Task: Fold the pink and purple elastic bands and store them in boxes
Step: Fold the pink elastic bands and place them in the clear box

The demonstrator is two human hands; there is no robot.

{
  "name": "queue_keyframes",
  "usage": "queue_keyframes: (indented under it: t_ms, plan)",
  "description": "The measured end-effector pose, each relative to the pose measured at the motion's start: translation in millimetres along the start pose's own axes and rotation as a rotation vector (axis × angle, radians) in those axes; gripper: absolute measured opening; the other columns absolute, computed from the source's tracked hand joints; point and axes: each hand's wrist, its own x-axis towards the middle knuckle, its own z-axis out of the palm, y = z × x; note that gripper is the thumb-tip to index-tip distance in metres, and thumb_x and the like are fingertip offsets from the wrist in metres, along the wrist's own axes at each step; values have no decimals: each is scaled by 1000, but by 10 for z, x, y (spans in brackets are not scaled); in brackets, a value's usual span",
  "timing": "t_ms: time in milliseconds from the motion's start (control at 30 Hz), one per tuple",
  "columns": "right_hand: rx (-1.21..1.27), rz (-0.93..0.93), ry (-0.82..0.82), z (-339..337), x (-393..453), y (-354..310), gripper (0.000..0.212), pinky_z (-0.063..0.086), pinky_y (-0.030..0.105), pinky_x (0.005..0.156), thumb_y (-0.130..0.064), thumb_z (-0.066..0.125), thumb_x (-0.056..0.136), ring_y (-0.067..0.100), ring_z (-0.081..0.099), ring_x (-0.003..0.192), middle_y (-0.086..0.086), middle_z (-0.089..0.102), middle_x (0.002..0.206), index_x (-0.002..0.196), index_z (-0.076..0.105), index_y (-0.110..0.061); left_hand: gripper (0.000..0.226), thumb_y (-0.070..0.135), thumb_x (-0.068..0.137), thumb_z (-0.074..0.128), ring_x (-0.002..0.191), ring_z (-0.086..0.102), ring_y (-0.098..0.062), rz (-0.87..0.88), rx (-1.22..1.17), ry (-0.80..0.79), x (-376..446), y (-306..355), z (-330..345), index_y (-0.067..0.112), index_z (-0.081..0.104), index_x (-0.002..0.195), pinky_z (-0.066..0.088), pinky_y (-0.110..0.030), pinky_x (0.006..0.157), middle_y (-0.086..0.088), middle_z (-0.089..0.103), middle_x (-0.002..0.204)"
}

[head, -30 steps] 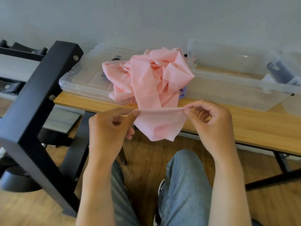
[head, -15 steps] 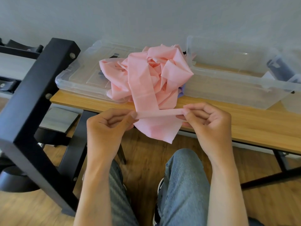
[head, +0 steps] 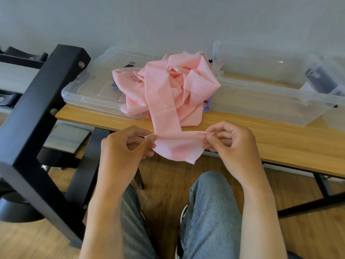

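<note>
A pale grey wall (head: 168, 19) backs a wooden table (head: 280, 139) that stands on a wood floor, and at the far left a black metal frame (head: 37, 109) rises in front of it. Just right of the frame, a clear plastic lid (head: 89, 88) lies flat on the table's left end. A crumpled heap of pink elastic band (head: 168, 86) is piled partly on that lid and partly on the tabletop, with a bit of purple band (head: 207, 106) peeking out at its right foot. One pink strip trails off the heap over the table's near edge, where the left hand (head: 123, 152) pinches one end of a fold in it and the right hand (head: 233, 144) pinches the other, the strip held taut between them. Further right stands an open clear box (head: 261, 101), touching the heap, and at the far right a second clear container (head: 332, 75) holds something dark purple.
</note>
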Motion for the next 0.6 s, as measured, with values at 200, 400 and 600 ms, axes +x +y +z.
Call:
queue_keyframes:
  t_ms: [200, 400, 600]
  plan:
    - [96, 38, -32, -30, -14, -53, 9, 63, 30, 65, -7, 66, 99, 13, 77, 70, -1, 78, 78, 98, 68, -16, 18, 22, 85, 78, 70, 77, -19, -27, -130, 15, -24, 11, 8, 16, 75, 102, 64, -44, 76, 0, 79, 77]
    - [407, 75, -20, 2, -27, -104, 7, 64, 31, 82, -6, 70, 95, 19, 79, 93, 4, 81, 95, 101, 70, -4, 18, 24, 83, 77, 82, 79, -20, -31, -284, 98, -48, 16, 27, 12, 78, 96, 65, -38, 77, -3, 80, 84]
    - [231, 27, -9, 2, 1, -38, 33, 62, 26, 83, -14, 70, 97, 9, 77, 96, -5, 80, 106, 129, 66, -20, 37, 17, 81, 80, 89, 77, -13, -3, -157, 44, -25, -4, -40, 21, 75, 117, 62, -32, 89, 5, 81, 92]
